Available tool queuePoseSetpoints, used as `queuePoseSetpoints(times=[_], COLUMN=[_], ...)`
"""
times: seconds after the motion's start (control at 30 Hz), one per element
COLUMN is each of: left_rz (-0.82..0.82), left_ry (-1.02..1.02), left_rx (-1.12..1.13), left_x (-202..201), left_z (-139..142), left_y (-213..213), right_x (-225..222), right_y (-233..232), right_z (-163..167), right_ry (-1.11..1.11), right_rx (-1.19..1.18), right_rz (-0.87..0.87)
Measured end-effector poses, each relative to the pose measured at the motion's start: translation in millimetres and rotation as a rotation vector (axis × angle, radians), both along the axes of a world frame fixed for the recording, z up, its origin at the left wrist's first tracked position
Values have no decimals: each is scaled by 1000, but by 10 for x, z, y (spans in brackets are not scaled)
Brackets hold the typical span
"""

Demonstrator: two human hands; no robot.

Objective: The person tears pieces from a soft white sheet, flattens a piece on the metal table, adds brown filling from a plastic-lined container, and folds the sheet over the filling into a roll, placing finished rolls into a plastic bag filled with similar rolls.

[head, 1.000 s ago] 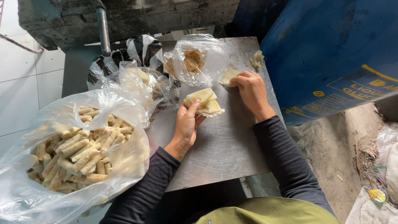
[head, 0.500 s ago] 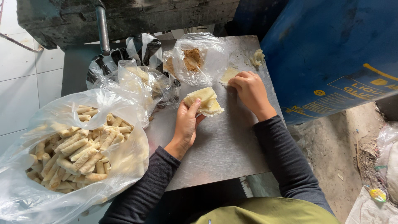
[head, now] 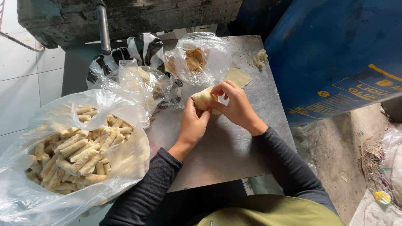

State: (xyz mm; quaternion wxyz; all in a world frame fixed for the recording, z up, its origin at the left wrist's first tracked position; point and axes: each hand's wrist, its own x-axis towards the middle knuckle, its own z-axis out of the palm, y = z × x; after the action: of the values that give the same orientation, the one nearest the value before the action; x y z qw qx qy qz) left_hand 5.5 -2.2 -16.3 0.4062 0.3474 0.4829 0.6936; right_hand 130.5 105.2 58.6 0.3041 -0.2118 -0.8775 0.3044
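Both hands meet on a pale dough wrapper roll (head: 204, 98) lying on the steel table (head: 226, 155). My left hand (head: 194, 124) grips its near left end with thumb and fingers. My right hand (head: 235, 103) folds over its right side, fingers curled on top. A flat square wrapper (head: 237, 77) lies just beyond my right hand. A clear bag of brown filling (head: 197, 58) sits behind the roll.
A large clear bag of finished rolls (head: 79, 150) sits at the left. More clear and black bags (head: 138, 75) stand behind it. A dough scrap (head: 260, 58) lies at the table's far right. A blue drum (head: 335, 54) stands right; a metal pipe (head: 103, 27) rises behind.
My right hand left the flat wrapper at the back and came onto the roll. The left hand shifted from pressing on top to gripping the roll's end.
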Motion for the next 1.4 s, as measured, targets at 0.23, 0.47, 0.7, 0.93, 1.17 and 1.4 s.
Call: queuePoseSetpoints(times=[0.23, 0.47, 0.7, 0.93, 1.17, 1.4], left_rz=[-54, -124, -81, -62, -57, -50], left_ry=[-337, -533, -522, -507, -477, -485], left_rx=[27, 15, -19, -29, -66, -81], left_x=[-76, -108, -97, -100, -92, -82], left_z=[171, 250, 220, 245, 270, 255], left_y=[-27, -73, -60, -56, -75, -66], right_x=[78, 125, 359, 296, 312, 322], right_y=[262, 408, 819, 694, 614, 591], right_z=[-104, -120, -134, -198, -247, -277], right_ry=[436, 773, 738, 34, -104, -134], right_rx=[-1007, -1473, -1093, 263, 431, 460], right_rz=[142, 109, -251, -321, -271, -271])
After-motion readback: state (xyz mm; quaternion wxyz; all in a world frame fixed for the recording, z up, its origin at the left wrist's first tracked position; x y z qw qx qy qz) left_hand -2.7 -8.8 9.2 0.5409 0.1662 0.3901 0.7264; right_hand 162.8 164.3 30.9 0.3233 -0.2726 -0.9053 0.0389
